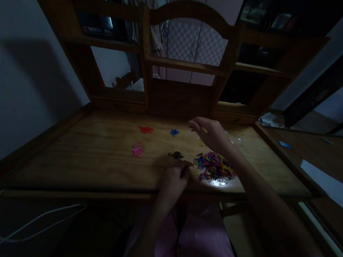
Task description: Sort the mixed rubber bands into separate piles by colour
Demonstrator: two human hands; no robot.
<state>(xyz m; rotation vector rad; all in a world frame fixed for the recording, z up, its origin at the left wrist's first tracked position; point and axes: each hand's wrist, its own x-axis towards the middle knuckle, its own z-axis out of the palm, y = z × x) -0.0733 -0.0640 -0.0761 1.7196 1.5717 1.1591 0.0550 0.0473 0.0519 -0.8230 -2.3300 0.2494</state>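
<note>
A heap of small mixed-colour rubber bands (215, 170) lies near the front edge of a wooden desk (101, 150). Sorted small piles sit further back: red (146, 129), blue (174, 132), pink (137, 150), black (176, 155) and a tiny yellow one (201, 144). My left hand (174, 181) rests at the desk's front edge just left of the heap, fingers curled and pinched together; what they hold is too small to make out. My right hand (209, 133) hovers above the desk behind the heap, near the yellow and blue piles, fingers loosely bent with the tips drawn together.
A wooden hutch with shelves and a mirror (188, 47) rises at the back of the desk. A clear plastic piece (237, 140) lies right of my right hand. White cables (32, 224) hang at lower left. Papers (332, 186) lie on a surface to the right. The room is dim.
</note>
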